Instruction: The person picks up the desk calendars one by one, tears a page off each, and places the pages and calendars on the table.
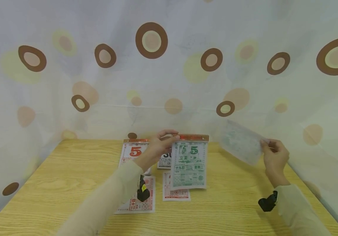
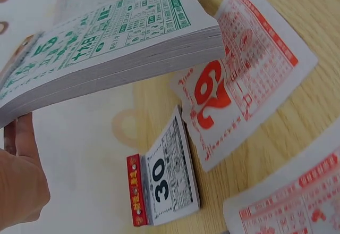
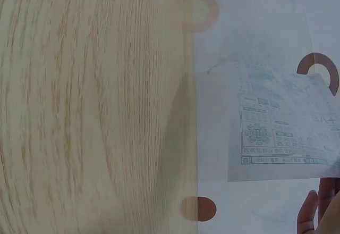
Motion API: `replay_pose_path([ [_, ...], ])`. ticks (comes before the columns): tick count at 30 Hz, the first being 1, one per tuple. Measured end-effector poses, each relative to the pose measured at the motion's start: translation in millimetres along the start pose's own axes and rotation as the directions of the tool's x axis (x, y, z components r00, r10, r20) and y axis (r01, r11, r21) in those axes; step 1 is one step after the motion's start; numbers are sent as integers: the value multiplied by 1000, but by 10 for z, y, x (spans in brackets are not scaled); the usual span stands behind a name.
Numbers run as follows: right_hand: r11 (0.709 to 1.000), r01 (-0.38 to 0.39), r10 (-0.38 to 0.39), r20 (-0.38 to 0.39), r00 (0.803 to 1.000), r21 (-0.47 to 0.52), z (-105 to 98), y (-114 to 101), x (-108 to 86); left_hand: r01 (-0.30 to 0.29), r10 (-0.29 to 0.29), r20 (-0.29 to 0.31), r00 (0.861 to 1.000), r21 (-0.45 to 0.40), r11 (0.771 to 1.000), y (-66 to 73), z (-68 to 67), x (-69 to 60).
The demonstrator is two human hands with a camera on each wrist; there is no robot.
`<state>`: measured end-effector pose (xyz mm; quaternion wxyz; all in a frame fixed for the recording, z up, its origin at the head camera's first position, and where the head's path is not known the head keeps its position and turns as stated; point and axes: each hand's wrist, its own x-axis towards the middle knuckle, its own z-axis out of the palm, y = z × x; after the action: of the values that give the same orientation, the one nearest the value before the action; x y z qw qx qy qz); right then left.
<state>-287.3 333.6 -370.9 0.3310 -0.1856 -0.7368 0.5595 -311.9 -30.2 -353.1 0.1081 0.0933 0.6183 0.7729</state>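
Note:
My left hand (image 1: 157, 147) grips a thick tear-off calendar (image 1: 189, 167) by its red and gold top band, holding it up over the table. Its front page is printed in green with a 5, and the left wrist view shows the pad's thick stack of pages. Off to the right, my right hand (image 1: 276, 157) pinches a loose calendar page (image 1: 241, 142) by its edge. Green print shows faintly through that thin page (image 3: 287, 133) in the right wrist view. The page and the calendar are apart.
Behind the held calendar lies a small calendar (image 2: 162, 183) with a black 30. Below it rests a torn red page (image 2: 234, 95) marked 29. Left of these lies another calendar (image 1: 131, 150) with a red 5, and a red-printed sheet (image 1: 145, 206). A patterned curtain (image 1: 169, 78) borders the wooden table (image 1: 68, 177).

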Motion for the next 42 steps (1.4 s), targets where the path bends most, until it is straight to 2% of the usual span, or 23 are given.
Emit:
replay_pose_path([
  [4,999,38,-38,-30,999,-29,-60,48,47,-14,14,-6,1000,-6,1000,-38,109,28],
  [8,995,81,-85,-63,994,-57,-119,101,92,-30,30,15,999,-18,999,-69,192,45],
  [12,986,123,-132,-78,988,-115,-182,156,131,-26,27,17,999,-31,999,-92,269,60],
  [18,949,240,-256,-59,965,-203,-248,219,171,-8,9,6,1000,-81,997,-125,391,104],
  [22,924,301,-314,-19,949,-238,-272,261,170,1,-1,-2,1000,-127,992,-179,469,156],
  [28,881,381,-378,69,923,-280,-267,303,148,38,-43,-30,999,-150,988,-255,548,202],
  [34,855,439,-407,166,898,-276,-263,321,112,44,-51,-37,998,-157,987,-323,591,228],
  [38,829,483,-426,242,872,-282,-267,335,86,35,-41,-42,998,-151,988,-375,591,246],
  [42,800,538,-459,308,833,-265,-279,349,67,33,-43,-69,997,-139,990,-420,578,257],
])
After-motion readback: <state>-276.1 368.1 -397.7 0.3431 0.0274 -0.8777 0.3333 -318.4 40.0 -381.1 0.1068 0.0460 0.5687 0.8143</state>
